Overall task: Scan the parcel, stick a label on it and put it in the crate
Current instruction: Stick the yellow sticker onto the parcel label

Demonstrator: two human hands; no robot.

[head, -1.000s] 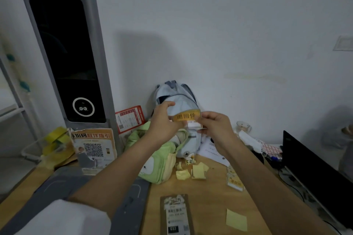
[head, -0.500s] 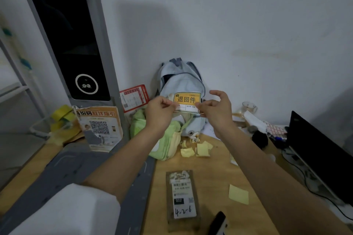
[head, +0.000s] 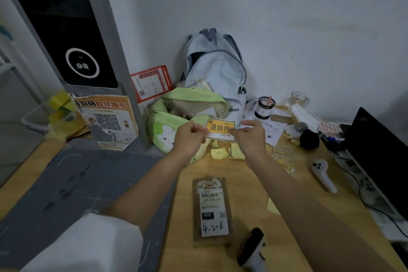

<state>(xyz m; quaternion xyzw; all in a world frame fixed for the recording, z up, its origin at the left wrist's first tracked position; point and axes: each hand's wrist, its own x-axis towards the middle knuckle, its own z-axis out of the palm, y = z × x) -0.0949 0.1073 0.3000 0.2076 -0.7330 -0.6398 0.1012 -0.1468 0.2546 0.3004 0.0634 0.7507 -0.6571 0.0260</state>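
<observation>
Left hand [head: 189,137] and right hand [head: 249,137] each pinch an end of the orange label [head: 219,129], up in the air. The parcel [head: 210,210] sits on the desk [head: 254,190] below; probably best to lower it flat onto bare cardboard, clear of the barcode.

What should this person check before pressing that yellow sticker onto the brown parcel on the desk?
1. Label held by both hands, left hand and right hand: ok.
2. Backing peeled off: cannot tell.
3. Parcel flat on the desk, within reach: ok.
4. Bare spot left on the parcel's top: not ok, paper covers most of it.
5. Parcel already scanned: cannot tell; scanner lies beside it.
6. Crate ready: cannot tell, none in view.
</observation>
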